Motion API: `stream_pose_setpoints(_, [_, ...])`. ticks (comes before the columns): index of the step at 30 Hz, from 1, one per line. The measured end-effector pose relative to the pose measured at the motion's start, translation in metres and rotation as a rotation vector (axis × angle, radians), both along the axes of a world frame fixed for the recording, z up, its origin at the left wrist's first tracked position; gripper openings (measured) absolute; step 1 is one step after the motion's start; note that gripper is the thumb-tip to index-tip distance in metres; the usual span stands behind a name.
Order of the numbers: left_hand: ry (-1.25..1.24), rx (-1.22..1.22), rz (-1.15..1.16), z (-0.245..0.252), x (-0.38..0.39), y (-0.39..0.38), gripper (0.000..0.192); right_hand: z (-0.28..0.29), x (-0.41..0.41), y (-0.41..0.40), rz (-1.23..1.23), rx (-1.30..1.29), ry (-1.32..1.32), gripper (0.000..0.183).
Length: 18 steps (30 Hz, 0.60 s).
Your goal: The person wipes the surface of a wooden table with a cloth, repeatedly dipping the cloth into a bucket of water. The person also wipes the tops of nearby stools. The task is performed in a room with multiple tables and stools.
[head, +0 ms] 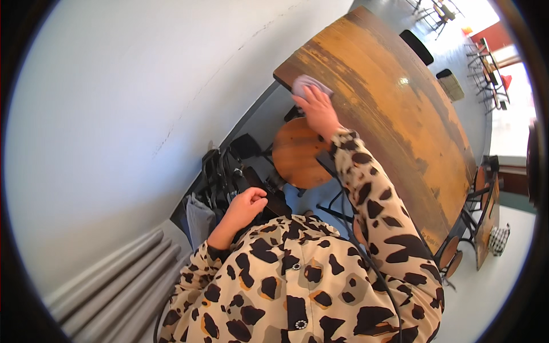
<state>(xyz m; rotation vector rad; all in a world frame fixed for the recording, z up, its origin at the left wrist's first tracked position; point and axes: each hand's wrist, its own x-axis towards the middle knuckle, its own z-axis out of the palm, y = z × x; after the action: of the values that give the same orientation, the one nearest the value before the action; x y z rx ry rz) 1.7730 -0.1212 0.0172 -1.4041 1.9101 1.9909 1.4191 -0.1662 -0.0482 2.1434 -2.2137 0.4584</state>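
My right hand [321, 112] presses a greyish-purple cloth [305, 84] against the near left corner of a long wooden table [386, 107]. The tabletop is brown with worn, lighter orange patches, and it bears writing at its near end. Part of the cloth lies under my fingers. My left hand [246, 209] hangs in front of my body at the left, its fingers loosely curled, and nothing shows in it. It is above dark bags and chair parts, apart from the table. Below my right wrist is a round wooden seat [298, 156].
A white wall [128, 94] runs along the left. Several grey rolls or tubes [124, 283] lie at lower left, near a grey plastic bag [199, 218]. Black chair backs [416, 46] line the table's far side. A checkered cloth item [499, 240] is at right.
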Motion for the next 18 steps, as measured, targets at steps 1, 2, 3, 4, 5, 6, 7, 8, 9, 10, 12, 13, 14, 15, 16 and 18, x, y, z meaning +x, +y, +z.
stream_pose_setpoints(1, [0.008, 0.05, 0.017, 0.001, 0.003, -0.004, 0.028, 0.001, 0.008, -0.025, -0.018, 0.037, -0.013, 0.054])
stream_pose_setpoints(2, [0.002, 0.048, -0.004, 0.002, 0.006, -0.008, 0.028, 0.002, 0.015, -0.048, 0.001, 0.043, 0.014, 0.051])
stream_pose_setpoints(3, [-0.008, 0.09, -0.003, 0.002, 0.007, -0.011, 0.028, 0.001, 0.02, -0.066, -0.005, 0.097, 0.032, 0.047])
stream_pose_setpoints(4, [-0.026, 0.111, -0.018, 0.004, 0.008, -0.013, 0.029, 0.0, 0.024, -0.077, -0.017, 0.092, 0.042, 0.044])
stream_pose_setpoints(5, [-0.037, 0.119, -0.04, 0.004, 0.006, -0.016, 0.029, -0.003, 0.026, -0.083, -0.038, 0.096, 0.05, 0.04])
stream_pose_setpoints(6, [-0.05, 0.148, -0.047, 0.004, 0.005, -0.017, 0.029, -0.006, 0.025, -0.082, -0.031, 0.092, 0.07, 0.038])
stream_pose_setpoints(7, [-0.064, 0.177, -0.052, 0.005, 0.004, -0.018, 0.029, -0.008, 0.023, -0.075, -0.026, 0.094, 0.089, 0.036])
stream_pose_setpoints(8, [-0.089, 0.211, -0.071, 0.004, 0.0, -0.019, 0.028, -0.011, 0.02, -0.063, -0.032, 0.061, 0.108, 0.028])
stream_pose_setpoints(9, [-0.075, 0.176, -0.105, 0.003, -0.005, -0.02, 0.028, -0.012, 0.015, -0.045, -0.028, 0.03, 0.1, 0.029])
stream_pose_setpoints(10, [-0.075, 0.163, -0.128, 0.003, -0.01, -0.02, 0.028, -0.012, 0.01, -0.022, -0.034, 0.014, 0.088, 0.03])
stream_pose_setpoints(12, [-0.085, 0.153, -0.167, 0.002, -0.022, -0.02, 0.027, -0.008, 0.001, 0.026, -0.068, 0.024, 0.066, 0.034])
stream_pose_setpoints(13, [-0.069, 0.155, -0.196, 0.002, -0.03, -0.02, 0.028, -0.005, -0.004, 0.053, -0.097, 0.03, 0.04, 0.036])
stream_pose_setpoints(14, [-0.063, 0.136, -0.244, 0.002, -0.038, -0.019, 0.028, -0.001, -0.008, 0.081, -0.124, 0.025, 0.017, 0.038])
stream_pose_setpoints(15, [-0.058, 0.146, -0.265, 0.002, -0.047, -0.017, 0.028, 0.003, -0.011, 0.108, -0.149, 0.028, -0.01, 0.039])
stream_pose_setpoints(16, [-0.062, 0.129, -0.315, 0.002, -0.058, -0.015, 0.029, 0.007, -0.014, 0.137, -0.193, 0.026, -0.017, 0.039])
stream_pose_setpoints(18, [-0.078, 0.142, -0.377, 0.001, -0.082, -0.008, 0.029, 0.011, -0.023, 0.195, -0.259, 0.016, -0.065, 0.041])
